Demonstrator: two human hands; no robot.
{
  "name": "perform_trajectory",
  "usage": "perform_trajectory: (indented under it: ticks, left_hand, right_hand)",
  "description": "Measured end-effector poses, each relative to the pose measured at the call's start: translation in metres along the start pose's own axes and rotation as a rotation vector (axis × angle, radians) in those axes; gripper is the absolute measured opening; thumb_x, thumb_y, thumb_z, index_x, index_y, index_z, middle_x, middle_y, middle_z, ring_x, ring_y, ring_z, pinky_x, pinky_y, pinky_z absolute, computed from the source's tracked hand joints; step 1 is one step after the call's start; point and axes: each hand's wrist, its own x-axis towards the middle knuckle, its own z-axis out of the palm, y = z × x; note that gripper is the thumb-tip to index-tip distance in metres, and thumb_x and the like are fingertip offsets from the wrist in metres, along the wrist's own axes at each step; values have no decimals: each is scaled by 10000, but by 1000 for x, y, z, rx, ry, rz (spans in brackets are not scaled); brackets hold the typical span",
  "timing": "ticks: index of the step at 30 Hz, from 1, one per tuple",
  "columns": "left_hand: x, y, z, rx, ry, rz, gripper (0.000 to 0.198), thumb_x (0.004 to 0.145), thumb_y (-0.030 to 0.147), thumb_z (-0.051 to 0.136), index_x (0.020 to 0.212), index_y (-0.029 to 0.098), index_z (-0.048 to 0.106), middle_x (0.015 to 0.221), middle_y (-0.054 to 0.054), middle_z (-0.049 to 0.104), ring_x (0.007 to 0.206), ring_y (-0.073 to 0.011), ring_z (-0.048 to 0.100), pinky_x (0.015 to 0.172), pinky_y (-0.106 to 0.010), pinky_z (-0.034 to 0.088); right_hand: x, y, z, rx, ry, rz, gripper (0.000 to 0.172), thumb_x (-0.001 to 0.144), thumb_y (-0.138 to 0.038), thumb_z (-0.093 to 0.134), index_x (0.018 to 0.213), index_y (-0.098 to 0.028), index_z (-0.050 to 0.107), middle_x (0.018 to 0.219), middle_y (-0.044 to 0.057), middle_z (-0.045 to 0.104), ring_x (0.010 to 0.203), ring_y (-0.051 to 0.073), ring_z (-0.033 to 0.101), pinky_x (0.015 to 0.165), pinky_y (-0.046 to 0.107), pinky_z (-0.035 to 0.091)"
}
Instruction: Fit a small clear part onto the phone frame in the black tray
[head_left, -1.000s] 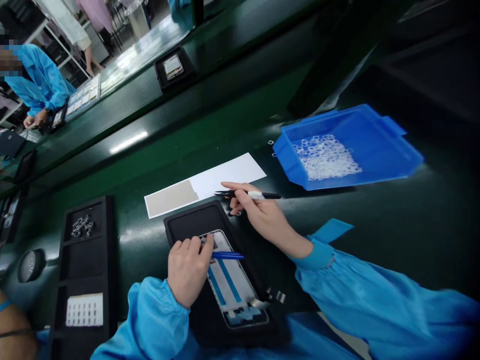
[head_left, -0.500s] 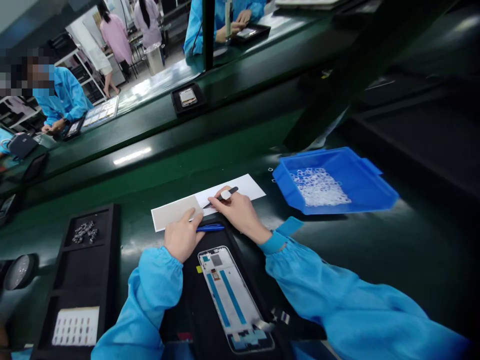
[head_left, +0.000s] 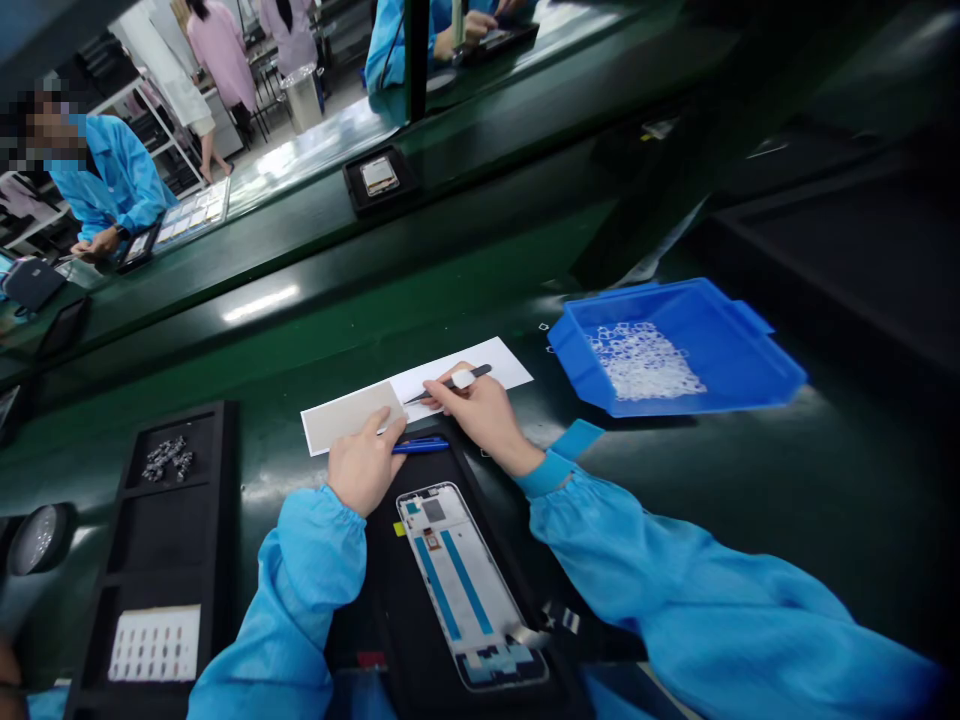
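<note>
My left hand (head_left: 365, 466) holds a thin blue stick (head_left: 421, 447) and presses its fingertips on the near edge of a white and grey paper sheet (head_left: 352, 413). My right hand (head_left: 480, 412) grips black tweezers (head_left: 450, 382) whose tip touches the sheet where grey meets white. Just below both hands a phone frame (head_left: 461, 580) with blue strips lies in a black foam tray (head_left: 420, 650).
A blue bin (head_left: 742, 350) with several clear small parts sits to the right. A black compartment tray (head_left: 221, 520) on the left holds small metal parts and a white label sheet. Other people in blue coats work across the green conveyor (head_left: 315, 300).
Both hands left the phone frame and moved up to the paper sheet. The tweezers' tip came down onto the sheet; in the last half second little has shifted.
</note>
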Motion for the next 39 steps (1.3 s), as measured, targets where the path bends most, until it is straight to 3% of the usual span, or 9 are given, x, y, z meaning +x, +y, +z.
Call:
perform_trajectory:
  ticks: [4,7,8,10,12,15,23,39]
  left_hand:
    - [-6,-10,2,-186,105,-6,467,849,148,674,1276,325,610,1366,-50,545,1054,-260,647,822,-375,584]
    - [-16,-16,2,-481,239,-56,221,918,173,590,1102,240,692,1111,-30,674,1012,-190,644,846,-279,534]
    - [-20,-16,2,-573,221,-70,169,941,211,565,1035,216,704,984,-18,693,918,-171,655,803,-254,521]
    - [-25,-13,2,-704,77,-64,182,955,280,543,941,197,704,809,10,679,757,-148,637,708,-231,482]
    - [-28,-8,4,-754,-91,-28,182,941,296,547,902,196,694,775,25,670,712,-142,617,666,-228,442]
    - [-26,0,7,-734,-202,5,181,930,295,533,882,191,674,768,23,656,703,-143,596,648,-233,406]
    - [-17,3,8,-687,-279,-14,208,921,329,530,814,183,632,666,30,572,616,-133,519,586,-232,337]
    - [-17,6,4,-695,-290,-26,161,900,296,549,822,187,640,659,46,552,617,-119,508,579,-230,327]
  right_hand:
    - [-22,-7,-15,90,74,17,580,721,-766,670,735,-210,506,554,31,572,717,299,685,531,288,510]
    - [-56,-13,-27,94,-13,62,519,766,-688,711,729,-206,520,496,13,527,718,304,686,503,268,479]
    - [-68,-14,-29,75,-61,77,484,793,-651,708,735,-204,532,483,8,518,710,302,687,505,269,478]
    - [-86,-15,-31,14,-137,94,427,837,-599,679,740,-203,554,476,2,510,681,298,684,513,280,484]
    - [-97,-14,-30,-48,-163,90,404,855,-574,649,721,-202,566,503,8,522,655,293,679,517,292,492]
    - [-100,-11,-28,-109,-145,59,381,864,-541,618,699,-201,568,557,20,549,614,277,667,506,297,484]
    - [-96,-11,-28,-135,-159,76,339,843,-514,598,724,-197,582,518,-1,541,443,208,577,453,283,449]
    - [-97,-9,-29,-133,-161,42,327,875,-474,585,706,-195,578,487,-9,531,533,246,652,466,268,457]
